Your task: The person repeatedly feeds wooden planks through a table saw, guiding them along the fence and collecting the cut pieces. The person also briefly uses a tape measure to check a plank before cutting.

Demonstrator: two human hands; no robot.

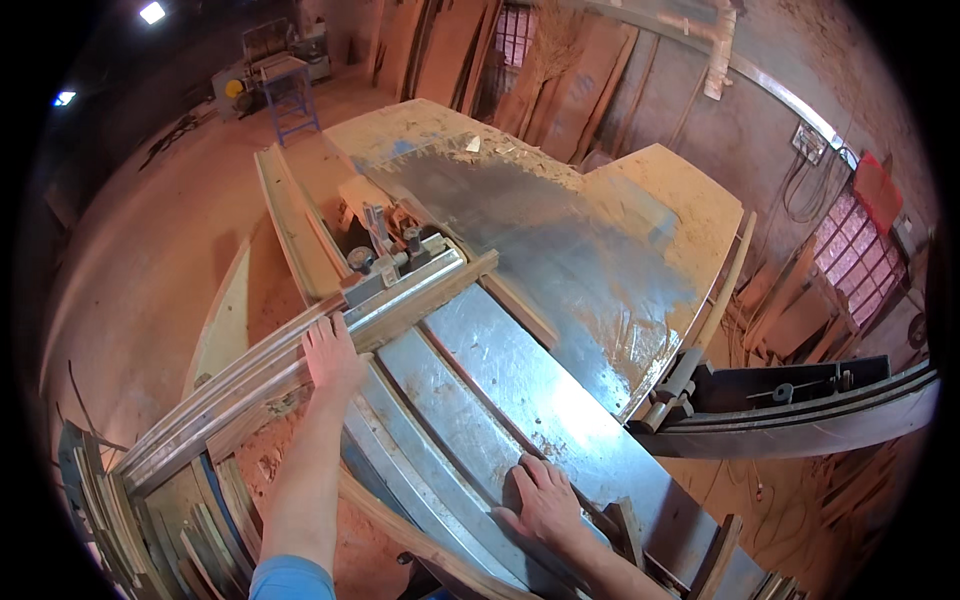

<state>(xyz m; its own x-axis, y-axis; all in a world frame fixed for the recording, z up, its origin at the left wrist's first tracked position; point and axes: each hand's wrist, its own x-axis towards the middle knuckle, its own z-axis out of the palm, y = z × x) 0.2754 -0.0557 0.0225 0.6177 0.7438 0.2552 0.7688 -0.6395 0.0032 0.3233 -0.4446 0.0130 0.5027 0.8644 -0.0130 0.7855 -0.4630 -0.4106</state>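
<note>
At far left, a bundle of long, narrow brown wooden sticks (pixel 205 530) is stacked off the table. Along the left side of the table (pixel 500 340), of silver metal with long grooves, a grooved silver metal rail (pixel 220 405) is set, apparently as a straight guide. The left hand (pixel 333 357) is laid on it, its fingers draped over the top, presumably to steady it; whether they are clenched cannot be told. Against the rail's near side a long brown wooden strip (pixel 425 303) is placed, its right end reaching over the table's left part, seemingly kept in line by the rail. The right hand (pixel 545 502) is rested by a groove toward the table's near edge, its fingers bent and spread with nothing seen grasped, perhaps for support.
</note>
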